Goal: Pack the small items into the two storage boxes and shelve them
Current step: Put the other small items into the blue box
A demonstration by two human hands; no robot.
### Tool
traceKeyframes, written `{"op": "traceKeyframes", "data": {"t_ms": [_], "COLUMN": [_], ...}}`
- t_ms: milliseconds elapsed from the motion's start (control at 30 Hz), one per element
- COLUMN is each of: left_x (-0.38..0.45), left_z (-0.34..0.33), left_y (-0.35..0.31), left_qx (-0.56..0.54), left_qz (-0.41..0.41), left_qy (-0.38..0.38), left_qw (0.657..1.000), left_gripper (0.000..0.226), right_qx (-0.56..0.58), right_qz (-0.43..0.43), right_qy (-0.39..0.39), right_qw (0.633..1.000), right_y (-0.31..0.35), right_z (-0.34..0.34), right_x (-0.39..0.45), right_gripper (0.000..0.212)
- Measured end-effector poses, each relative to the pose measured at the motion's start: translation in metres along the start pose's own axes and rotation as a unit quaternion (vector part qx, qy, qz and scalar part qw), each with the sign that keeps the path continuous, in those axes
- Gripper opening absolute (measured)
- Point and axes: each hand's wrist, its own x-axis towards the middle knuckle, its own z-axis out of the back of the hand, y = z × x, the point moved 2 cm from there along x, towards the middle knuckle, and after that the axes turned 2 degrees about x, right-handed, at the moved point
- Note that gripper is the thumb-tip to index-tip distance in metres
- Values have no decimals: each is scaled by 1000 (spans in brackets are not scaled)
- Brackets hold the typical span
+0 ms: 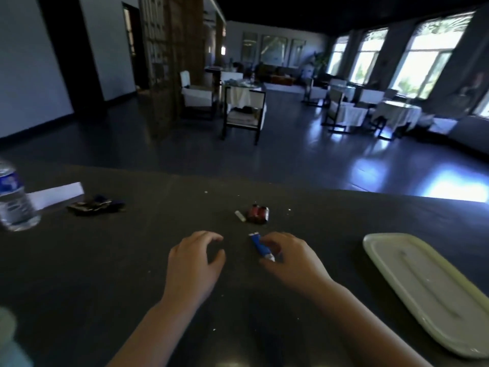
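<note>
Two hands over a dark countertop (pixel 105 260).
Right hand (pixel 291 256) pinches a small blue tube (pixel 258 245); left hand (pixel 194 256) hovers curled and empty; what look like red batteries (pixel 258 213) lie beyond.

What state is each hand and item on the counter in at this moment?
left hand: empty, fingers curled, over the counter.
right hand: pinching the blue tube.
blue tube: capped, tilted in the fingers.
red batteries: lying loose.
white stick: lying loose.
water bottle: upright.
white lid: lying flat, off any box.
</note>
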Motion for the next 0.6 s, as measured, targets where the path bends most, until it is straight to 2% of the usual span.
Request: {"op": "traceKeyframes", "data": {"t_ms": [200,467,600], "left_x": [37,133,175], "left_z": [-64,-124,-153], "left_y": [-14,3,17], "left_qx": [-3,42,73], "left_qz": [4,35,55], "left_qy": [76,101,130], "left_qw": [997,993,987], "left_gripper": [31,43,54], "right_qx": [-1,5,-9], "right_qz": [-49,-88,-88], "right_qy": [26,52,48], "right_qw": [998,995,995], "right_y": [-63,-118,-133], "right_z": [5,-25,-45], "right_x": [8,90,146], "right_gripper": [38,46,62]}}
